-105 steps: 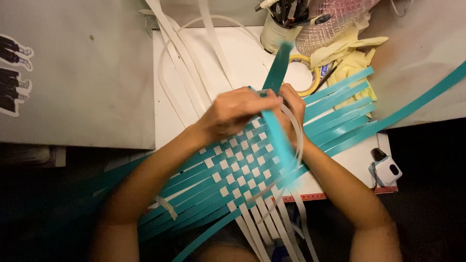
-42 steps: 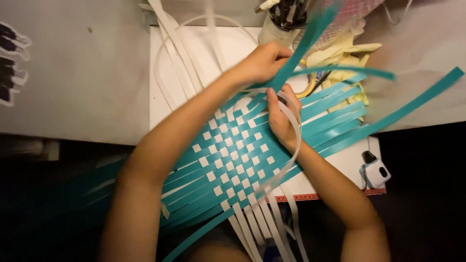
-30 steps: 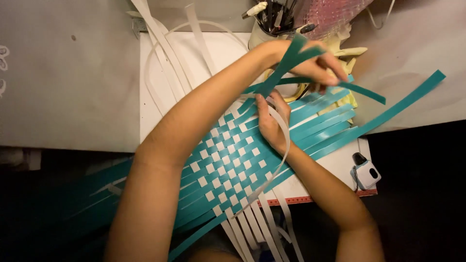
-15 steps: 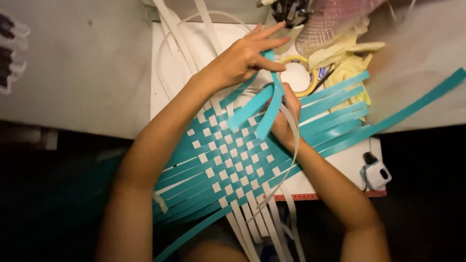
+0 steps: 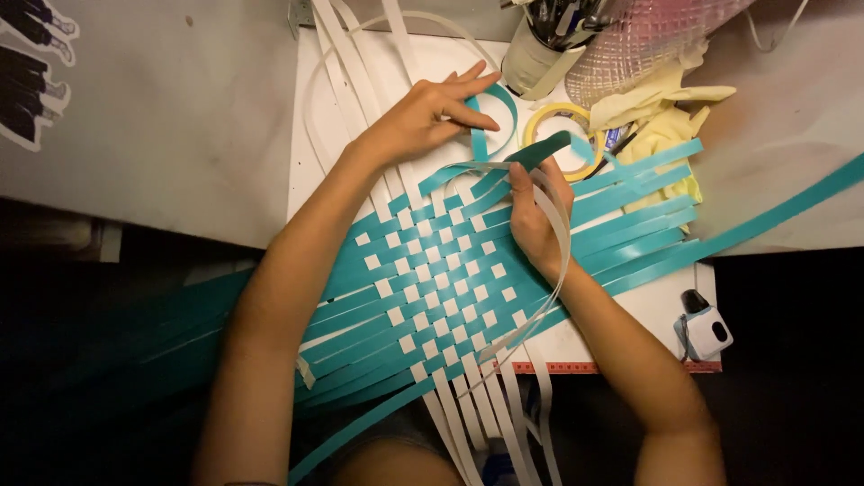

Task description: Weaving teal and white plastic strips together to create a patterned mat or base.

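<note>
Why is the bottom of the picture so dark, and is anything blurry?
Head view: light falls on the white table and the woven mat, which look sharp; past the table edge everything sinks into shadow. The left hand and right hand show little blur.

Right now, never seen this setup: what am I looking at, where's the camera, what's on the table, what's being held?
No machine here: a person works with two bare hands, filmed by a head-worn camera looking down. On the white table lies a woven mat of teal and white strips. The left hand bends a loose teal strip into a loop. The right hand presses on the mat's edge, with a white strip arching over it. Behind are a yellow tape roll, yellow gloves and a tool cup.
</note>
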